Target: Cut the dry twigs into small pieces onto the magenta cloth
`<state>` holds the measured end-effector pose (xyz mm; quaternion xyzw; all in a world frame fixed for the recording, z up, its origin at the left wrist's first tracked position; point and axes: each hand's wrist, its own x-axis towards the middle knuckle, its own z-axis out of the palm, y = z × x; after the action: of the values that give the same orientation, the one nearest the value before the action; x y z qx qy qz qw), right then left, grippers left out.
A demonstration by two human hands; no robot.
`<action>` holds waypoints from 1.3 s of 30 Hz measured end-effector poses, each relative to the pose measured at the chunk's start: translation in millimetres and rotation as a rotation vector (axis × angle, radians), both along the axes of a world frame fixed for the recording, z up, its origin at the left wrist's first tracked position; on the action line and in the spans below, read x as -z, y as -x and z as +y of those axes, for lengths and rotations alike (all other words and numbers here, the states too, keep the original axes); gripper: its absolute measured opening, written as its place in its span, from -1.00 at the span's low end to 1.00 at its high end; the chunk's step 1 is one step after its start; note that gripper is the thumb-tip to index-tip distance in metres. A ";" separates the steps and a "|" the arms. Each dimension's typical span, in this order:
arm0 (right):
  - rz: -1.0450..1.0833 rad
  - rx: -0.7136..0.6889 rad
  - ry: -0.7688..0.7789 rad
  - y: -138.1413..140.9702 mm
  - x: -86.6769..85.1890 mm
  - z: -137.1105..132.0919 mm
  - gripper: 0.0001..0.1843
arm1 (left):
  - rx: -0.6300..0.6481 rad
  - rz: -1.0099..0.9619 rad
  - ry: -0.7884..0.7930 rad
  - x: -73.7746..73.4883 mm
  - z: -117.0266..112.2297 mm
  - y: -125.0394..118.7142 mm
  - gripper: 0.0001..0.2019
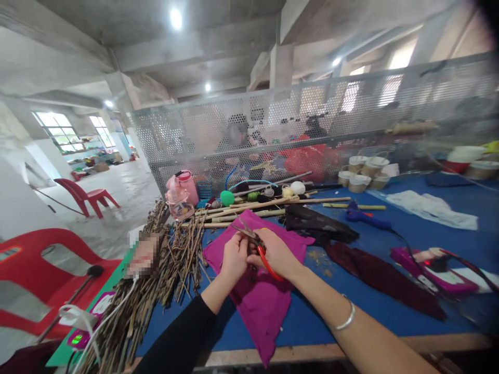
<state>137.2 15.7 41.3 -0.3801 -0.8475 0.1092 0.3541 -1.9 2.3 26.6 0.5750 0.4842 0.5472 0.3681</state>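
Red-handled scissors (268, 266) are gripped in my right hand (277, 250), with the pointed metal blades angled up and to the left. Close against the blades is my left hand (234, 261), its fingers closed in a pinch. Whatever the left fingers hold is hidden. Under both hands a magenta cloth (262, 314) lies spread on the blue tabletop (312, 319), one corner hanging over the front edge. Small dark bits show on the cloth just below the hands. A large heap of thin brown twigs (177, 259) lies left of the cloth.
Dark cloths (384, 278) and a blue-handled tool (368, 217) with a cord lie to the right, near a magenta power strip (436, 272). Long sticks (249, 209) and balls of yarn line the back, before a perforated metal screen (218, 130). A pink jug (185, 187) stands back left.
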 end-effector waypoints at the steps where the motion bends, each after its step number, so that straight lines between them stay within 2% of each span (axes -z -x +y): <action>1: 0.000 -0.010 0.005 -1.4 2.0 0.0 -0.46 | 0.005 -0.005 0.011 1.9 -1.1 0.1 -0.77; 6: -0.004 -0.063 0.057 -4.4 8.1 -3.1 -0.42 | 0.002 0.047 0.046 5.0 -14.1 2.2 -0.76; 12: 0.057 -0.058 0.069 -3.5 8.9 -5.1 -0.38 | 0.026 0.108 -0.062 -3.0 -21.6 0.5 -0.75; 21: -0.006 0.009 0.012 -1.8 13.6 -5.3 -0.32 | 0.031 -0.053 0.062 -4.0 -21.5 3.0 -0.75; 26: -0.020 0.011 -0.026 -3.3 18.6 -2.4 -0.25 | 0.023 -0.032 0.057 -4.6 -21.6 3.6 -0.77; 33: 0.051 -0.041 0.096 -0.7 14.0 -10.0 -0.41 | 0.019 0.008 0.003 -5.1 -24.7 3.6 -0.76; 39: 0.068 -0.049 0.137 -0.3 16.0 -11.6 -0.47 | 0.013 0.002 0.001 -3.1 -24.3 5.4 -0.73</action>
<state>137.6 4.1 25.3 -0.3787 -0.8345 0.1882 0.3532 -7.3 -22.0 29.7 0.5785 0.4810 0.5441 0.3714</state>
